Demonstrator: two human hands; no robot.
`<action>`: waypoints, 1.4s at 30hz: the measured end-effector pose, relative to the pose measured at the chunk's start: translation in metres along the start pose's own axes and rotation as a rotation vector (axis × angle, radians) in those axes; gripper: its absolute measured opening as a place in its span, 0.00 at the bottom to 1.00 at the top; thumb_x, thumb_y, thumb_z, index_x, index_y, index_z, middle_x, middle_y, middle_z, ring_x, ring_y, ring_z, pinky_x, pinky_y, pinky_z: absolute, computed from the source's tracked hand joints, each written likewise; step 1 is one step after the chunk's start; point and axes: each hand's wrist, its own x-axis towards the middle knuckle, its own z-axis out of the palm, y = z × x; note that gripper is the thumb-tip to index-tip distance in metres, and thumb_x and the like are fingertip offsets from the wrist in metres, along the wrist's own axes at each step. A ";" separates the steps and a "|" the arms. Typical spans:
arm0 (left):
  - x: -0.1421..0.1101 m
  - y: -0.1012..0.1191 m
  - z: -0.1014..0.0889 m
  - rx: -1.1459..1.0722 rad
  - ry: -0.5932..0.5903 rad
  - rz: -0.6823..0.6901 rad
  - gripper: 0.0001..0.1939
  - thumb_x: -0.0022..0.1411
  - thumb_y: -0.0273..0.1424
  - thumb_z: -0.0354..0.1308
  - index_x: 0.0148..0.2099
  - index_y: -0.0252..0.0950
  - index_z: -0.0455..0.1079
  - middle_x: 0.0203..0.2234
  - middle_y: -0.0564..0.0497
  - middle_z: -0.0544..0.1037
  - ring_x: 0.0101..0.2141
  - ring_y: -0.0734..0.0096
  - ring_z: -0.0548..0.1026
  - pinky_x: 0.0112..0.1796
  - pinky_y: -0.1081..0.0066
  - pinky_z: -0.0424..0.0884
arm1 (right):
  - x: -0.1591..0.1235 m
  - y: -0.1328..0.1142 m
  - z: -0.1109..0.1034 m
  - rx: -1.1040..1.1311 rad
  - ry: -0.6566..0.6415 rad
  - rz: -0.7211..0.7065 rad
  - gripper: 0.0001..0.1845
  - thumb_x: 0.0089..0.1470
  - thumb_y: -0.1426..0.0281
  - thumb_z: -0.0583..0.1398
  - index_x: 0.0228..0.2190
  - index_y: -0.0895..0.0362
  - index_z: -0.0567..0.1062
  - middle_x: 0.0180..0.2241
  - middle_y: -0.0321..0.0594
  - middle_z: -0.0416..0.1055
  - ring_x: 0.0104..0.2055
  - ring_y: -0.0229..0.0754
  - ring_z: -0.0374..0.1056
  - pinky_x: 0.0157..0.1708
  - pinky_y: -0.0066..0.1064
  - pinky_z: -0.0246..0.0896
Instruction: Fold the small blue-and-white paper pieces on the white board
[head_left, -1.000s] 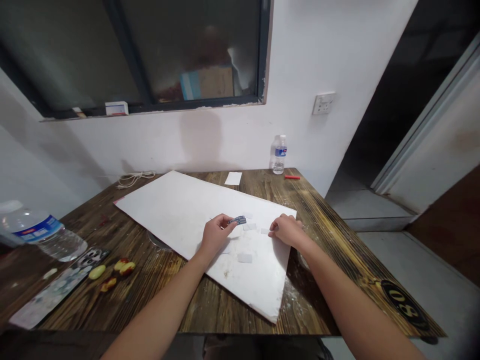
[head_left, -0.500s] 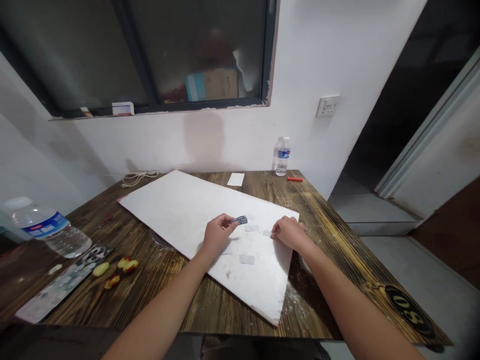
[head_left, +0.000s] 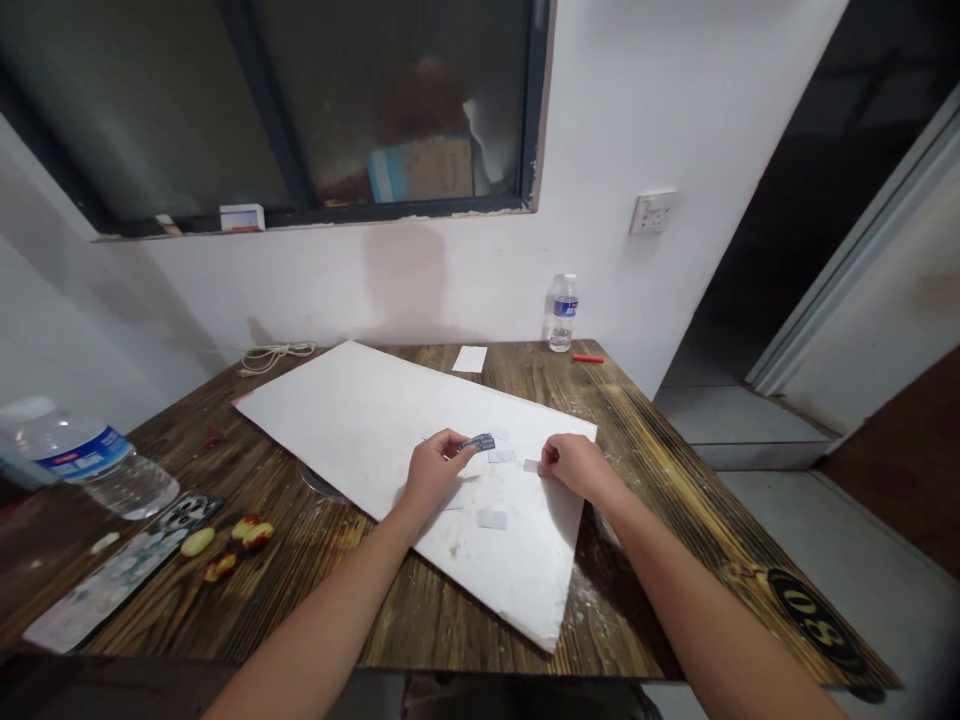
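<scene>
The left hand point(head_left: 433, 472) is pinching a small blue tag point(head_left: 478, 442) between thumb and fingertips, holding it just above a white board point(head_left: 360, 420). The right hand point(head_left: 576, 465) is bunching its fingertips together on a white strip point(head_left: 532, 466) lying on the board, just right of the tag; can't tell if it's actually gripping the strip. More strips point(head_left: 491, 519) are lying on the board around and below the hands. The board is resting on a wooden table point(head_left: 315, 600). On the table's left, a card point(head_left: 112, 580), fruit pieces point(head_left: 232, 545) and a big bottle point(head_left: 90, 460) are lying near the edge. Further back, a paper slip point(head_left: 469, 359), a small bottle point(head_left: 562, 315), a red stick point(head_left: 588, 358) and a cord point(head_left: 276, 356) are sitting by the wall, with a socket point(head_left: 652, 212) and a window point(head_left: 390, 110) above.
</scene>
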 end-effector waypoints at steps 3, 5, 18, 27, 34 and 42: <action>0.001 -0.002 0.000 -0.003 -0.002 -0.010 0.11 0.49 0.39 0.64 0.30 0.36 0.74 0.21 0.53 0.75 0.25 0.70 0.71 0.27 0.73 0.64 | 0.000 -0.003 -0.001 0.089 0.041 -0.080 0.09 0.43 0.74 0.64 0.31 0.54 0.77 0.31 0.36 0.75 0.33 0.39 0.68 0.30 0.26 0.53; 0.002 -0.003 0.001 -0.007 -0.003 -0.025 0.11 0.49 0.38 0.64 0.30 0.36 0.74 0.21 0.53 0.75 0.24 0.71 0.71 0.27 0.73 0.64 | -0.002 -0.009 -0.002 0.151 0.080 -0.217 0.04 0.47 0.73 0.62 0.29 0.54 0.77 0.31 0.36 0.74 0.33 0.39 0.67 0.32 0.27 0.55; -0.002 0.000 0.004 -0.145 -0.144 -0.144 0.13 0.48 0.40 0.65 0.30 0.35 0.72 0.19 0.54 0.71 0.21 0.74 0.69 0.21 0.75 0.61 | -0.022 -0.033 0.012 -0.282 0.378 -0.779 0.14 0.61 0.72 0.52 0.26 0.55 0.73 0.26 0.40 0.70 0.33 0.41 0.59 0.35 0.33 0.45; -0.004 0.003 0.006 -0.228 -0.263 -0.208 0.19 0.46 0.44 0.67 0.32 0.34 0.71 0.18 0.54 0.72 0.19 0.77 0.67 0.19 0.77 0.59 | -0.020 -0.033 0.012 -0.447 0.585 -0.965 0.12 0.57 0.75 0.58 0.23 0.56 0.71 0.23 0.37 0.65 0.30 0.40 0.52 0.31 0.33 0.40; -0.005 0.005 0.006 -0.262 -0.287 -0.212 0.19 0.45 0.44 0.68 0.31 0.34 0.70 0.18 0.54 0.72 0.20 0.77 0.68 0.21 0.77 0.60 | -0.022 -0.034 0.011 -0.465 0.640 -0.995 0.12 0.58 0.75 0.58 0.23 0.57 0.70 0.22 0.37 0.64 0.30 0.40 0.51 0.32 0.34 0.40; -0.005 0.007 0.004 -0.257 -0.258 -0.218 0.19 0.44 0.43 0.69 0.33 0.34 0.72 0.18 0.53 0.74 0.21 0.76 0.70 0.22 0.77 0.60 | -0.024 -0.037 0.014 -0.396 0.620 -1.015 0.10 0.60 0.75 0.55 0.30 0.56 0.75 0.25 0.38 0.67 0.32 0.41 0.55 0.34 0.34 0.44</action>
